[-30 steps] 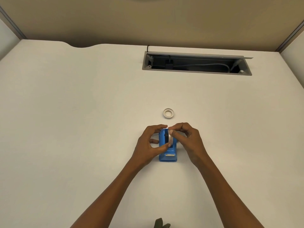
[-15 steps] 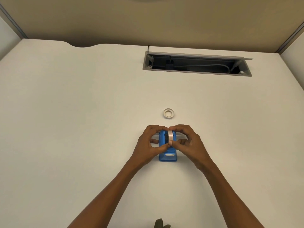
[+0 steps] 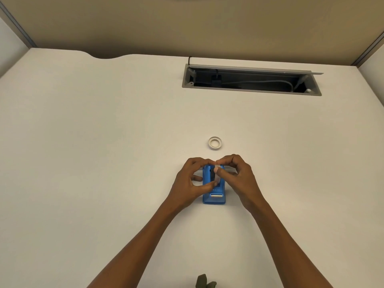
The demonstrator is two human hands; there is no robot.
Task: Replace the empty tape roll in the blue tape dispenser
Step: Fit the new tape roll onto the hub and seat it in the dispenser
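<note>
The blue tape dispenser [image 3: 214, 196] stands on the white desk [image 3: 104, 163], its metal cutter facing me. My left hand [image 3: 190, 183] wraps its left side, thumb and fingers on the body. My right hand [image 3: 236, 177] pinches a pale tape roll [image 3: 217, 176] that sits upright in the dispenser's top slot, mostly hidden by my fingers. A small white empty roll core [image 3: 214, 143] lies flat on the desk just beyond the dispenser.
An open cable trough [image 3: 249, 80] with wires is set into the desk at the back right. Partition walls close the far edge. A small dark object [image 3: 204, 282] shows at the bottom edge.
My right hand has turned the pale roll slightly and shifted it to the right within the slot. My left hand stays on the dispenser, which has not moved.
</note>
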